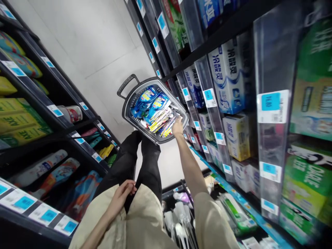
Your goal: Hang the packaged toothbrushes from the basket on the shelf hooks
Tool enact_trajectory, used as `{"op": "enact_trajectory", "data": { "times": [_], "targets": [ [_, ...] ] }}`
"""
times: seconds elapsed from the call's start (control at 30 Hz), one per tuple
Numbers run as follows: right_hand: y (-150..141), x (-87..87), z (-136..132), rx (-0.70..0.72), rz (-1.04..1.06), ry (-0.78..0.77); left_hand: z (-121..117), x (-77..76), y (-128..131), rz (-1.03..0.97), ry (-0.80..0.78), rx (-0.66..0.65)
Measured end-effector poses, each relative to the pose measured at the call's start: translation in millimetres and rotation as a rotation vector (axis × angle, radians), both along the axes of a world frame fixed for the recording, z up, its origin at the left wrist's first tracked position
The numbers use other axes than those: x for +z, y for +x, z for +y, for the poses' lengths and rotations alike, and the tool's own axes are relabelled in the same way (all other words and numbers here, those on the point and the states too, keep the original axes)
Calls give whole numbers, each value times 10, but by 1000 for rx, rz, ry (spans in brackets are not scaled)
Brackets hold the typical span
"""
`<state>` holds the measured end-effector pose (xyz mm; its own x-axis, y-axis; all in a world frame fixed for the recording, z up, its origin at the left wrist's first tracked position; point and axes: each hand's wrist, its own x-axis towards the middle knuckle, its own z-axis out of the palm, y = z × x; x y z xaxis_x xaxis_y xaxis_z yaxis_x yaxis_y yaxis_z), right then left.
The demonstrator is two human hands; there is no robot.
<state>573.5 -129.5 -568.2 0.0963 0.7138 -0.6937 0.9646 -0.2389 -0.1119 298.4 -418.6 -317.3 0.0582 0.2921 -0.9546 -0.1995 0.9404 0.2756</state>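
Observation:
My right hand (177, 126) reaches down into the right end of a grey-rimmed shopping basket (126, 110). Its fingers are bent in beside a row of thin flat packets (161, 121) with white and yellow edges. Something pale shows at the fingertips, too small to name. Shiny blue bags (149, 98) fill the far left part of the basket. The basket's dark handle (127, 82) sticks out at the upper left. Close to my lap, my left hand (125, 192) is loosely curled, with nothing visible in it.
On the right, a shelf holds toothpaste boxes (228, 81) behind clear dividers with price tags. The left shelf (64, 135) carries yellow packs (23, 121) and bottles (49, 164). Pale floor (103, 38) runs between them. White utensils (180, 221) hang low beside my right arm.

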Motion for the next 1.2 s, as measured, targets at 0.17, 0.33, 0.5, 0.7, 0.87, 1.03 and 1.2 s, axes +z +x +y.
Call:
{"op": "enact_trajectory", "data": {
  "times": [0.17,0.33,0.5,0.7,0.87,1.03,1.2],
  "targets": [
    [-414,604,-450,-128,54,94,26,-1,-69,18,102,25],
    [-834,1683,-961,-233,232,243,384,153,-110,12,166,44],
    [-1304,2856,-1286,-134,488,383,1077,491,-63,-50,199,175],
    [-1679,3918,-1397,119,636,448,1865,1079,-156,-160,424,424],
    [-1660,4160,-1329,162,616,573,2010,1572,-309,-229,630,483],
    [-1581,4237,-1302,249,654,628,1852,1810,-393,-222,730,444],
    [-1480,4257,-1405,347,827,663,1747,1826,-432,-57,812,377]
  ]
}}
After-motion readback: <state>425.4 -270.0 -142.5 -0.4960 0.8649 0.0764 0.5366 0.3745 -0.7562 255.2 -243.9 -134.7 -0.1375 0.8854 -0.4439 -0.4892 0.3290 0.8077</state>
